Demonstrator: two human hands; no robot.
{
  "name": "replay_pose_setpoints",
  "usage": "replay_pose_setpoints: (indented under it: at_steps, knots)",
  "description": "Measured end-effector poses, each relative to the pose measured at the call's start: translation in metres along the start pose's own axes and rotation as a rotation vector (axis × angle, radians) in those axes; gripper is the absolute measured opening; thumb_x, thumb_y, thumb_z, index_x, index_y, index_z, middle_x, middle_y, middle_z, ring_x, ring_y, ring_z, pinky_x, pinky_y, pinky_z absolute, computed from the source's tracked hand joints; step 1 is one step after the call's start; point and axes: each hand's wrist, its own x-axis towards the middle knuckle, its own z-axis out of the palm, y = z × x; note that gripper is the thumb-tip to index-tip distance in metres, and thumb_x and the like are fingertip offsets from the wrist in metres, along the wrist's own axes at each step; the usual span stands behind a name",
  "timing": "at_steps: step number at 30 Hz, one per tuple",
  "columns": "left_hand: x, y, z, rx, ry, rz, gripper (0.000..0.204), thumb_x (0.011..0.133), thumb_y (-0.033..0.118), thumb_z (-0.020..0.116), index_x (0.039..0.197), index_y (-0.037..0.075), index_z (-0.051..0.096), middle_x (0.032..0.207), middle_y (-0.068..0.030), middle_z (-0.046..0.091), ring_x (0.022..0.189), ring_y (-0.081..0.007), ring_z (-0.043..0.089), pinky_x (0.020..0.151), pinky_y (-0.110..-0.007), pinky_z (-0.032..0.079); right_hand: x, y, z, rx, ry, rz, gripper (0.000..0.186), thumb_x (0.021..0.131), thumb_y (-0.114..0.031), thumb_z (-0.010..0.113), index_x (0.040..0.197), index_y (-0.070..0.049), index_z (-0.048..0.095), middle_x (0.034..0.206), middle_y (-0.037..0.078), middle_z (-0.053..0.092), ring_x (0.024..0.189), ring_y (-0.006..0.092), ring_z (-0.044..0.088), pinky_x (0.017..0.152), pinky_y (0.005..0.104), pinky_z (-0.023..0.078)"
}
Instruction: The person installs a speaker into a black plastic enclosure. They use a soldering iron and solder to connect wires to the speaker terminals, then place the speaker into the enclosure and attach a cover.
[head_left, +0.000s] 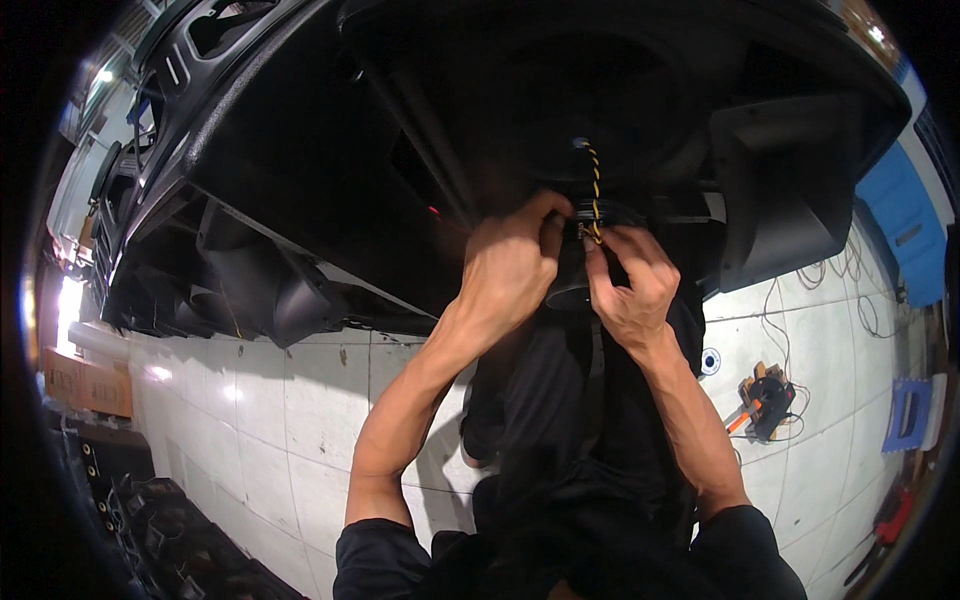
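A twisted yellow-and-black wire (597, 185) hangs from a small hole in the underside of a large black cabinet (300, 120). Its lower end reaches a round dark part (622, 214) with small metal terminals, held low between my two hands. My right hand (637, 285) is closed, thumb and forefinger pinched at the wire's lower end by the terminals. Curled against the left side of the same round part is my left hand (510, 258), its thumb and forefinger bent together. What sits between those left fingertips is too small and dark to make out.
Black horn-shaped pieces (785, 190) flank the work, with another (270, 270) at the left. On the tiled floor (250, 420) to the right lie a power tool with an orange part (765, 405), a tape roll (710, 361) and loose cables. Cardboard boxes (88, 385) stand far left.
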Motion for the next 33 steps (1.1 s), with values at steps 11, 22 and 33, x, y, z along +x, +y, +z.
replay_pose_setpoints:
  at_steps: [11, 22, 33]
  knots:
    - [-0.004, -0.007, 0.012, -0.088, 0.046, -0.011, 0.023, 0.095, 0.013, 0.063, 0.111, 0.0, 0.071, 0.077, -0.0192, 0.071, 0.065, -0.0257, 0.071, 0.062, -0.036, 0.052, 0.002, -0.001, 0.0, 0.026, -0.022, -0.001, 0.02, 0.076, 0.002, 0.075, 0.096, 0.001, 0.073, 0.091, 0.014, 0.072, 0.079, 0.0304, 0.071, 0.07, 0.0361, 0.057]
    - [-0.043, -0.014, 0.015, -0.082, 0.274, 0.047, 0.017, 0.091, 0.004, 0.067, 0.107, -0.001, 0.071, 0.063, -0.0105, 0.062, 0.053, -0.0116, 0.058, 0.052, -0.028, 0.043, -0.002, -0.015, -0.03, -0.014, -0.106, 0.016, 0.036, 0.076, 0.003, 0.077, 0.111, 0.005, 0.069, 0.089, 0.013, 0.068, 0.069, 0.0215, 0.062, 0.064, 0.0299, 0.051]
    - [-0.118, -0.06, 0.028, -0.228, 0.431, -0.32, 0.014, 0.098, 0.007, 0.066, 0.11, 0.001, 0.071, 0.075, -0.0004, 0.062, 0.066, -0.0055, 0.054, 0.059, -0.021, 0.042, -0.098, 0.034, -0.186, -0.511, -0.096, 0.298, 0.021, 0.083, 0.007, 0.069, 0.103, 0.004, 0.071, 0.085, 0.016, 0.069, 0.071, 0.0251, 0.067, 0.062, 0.0331, 0.052]
